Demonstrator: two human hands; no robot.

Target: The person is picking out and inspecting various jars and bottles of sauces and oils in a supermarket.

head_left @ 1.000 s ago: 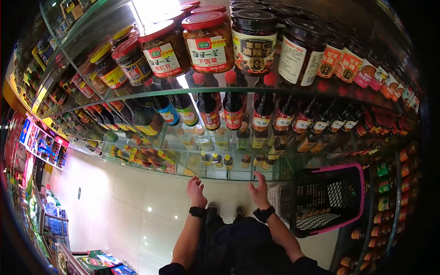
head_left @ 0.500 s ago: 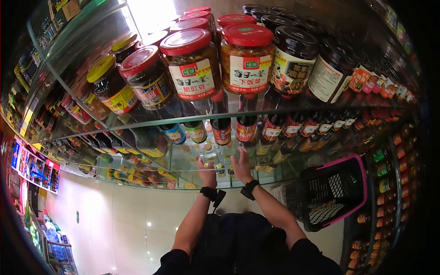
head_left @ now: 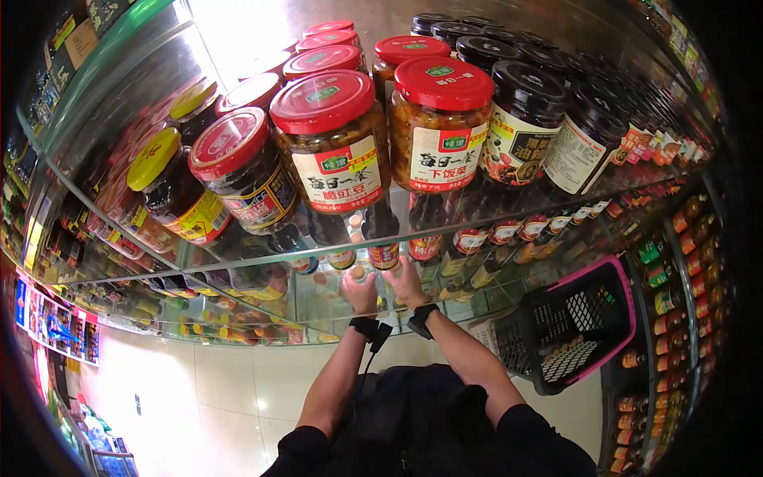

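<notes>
Both my hands reach in beneath the upper glass shelf. My left hand is open, its fingers beside a clear bottle with an orange cap. Close to its right, my right hand is also open, fingers stretched forward at the foot of a dark sauce bottle. More dark bottles stand in a row beyond the fingertips. On the shelf above are a red-lidded jar of pickled beans and a second red-lidded jar.
Black-lidded jars and yellow-lidded jars flank the red-lidded ones. A black shopping basket with a pink rim stands at my right, near a rack of jars. Pale floor tiles lie at lower left.
My view has come closer to the upper jars, which look larger and lower. Both hands have moved deeper under the shelf, nearer the dark bottles.
</notes>
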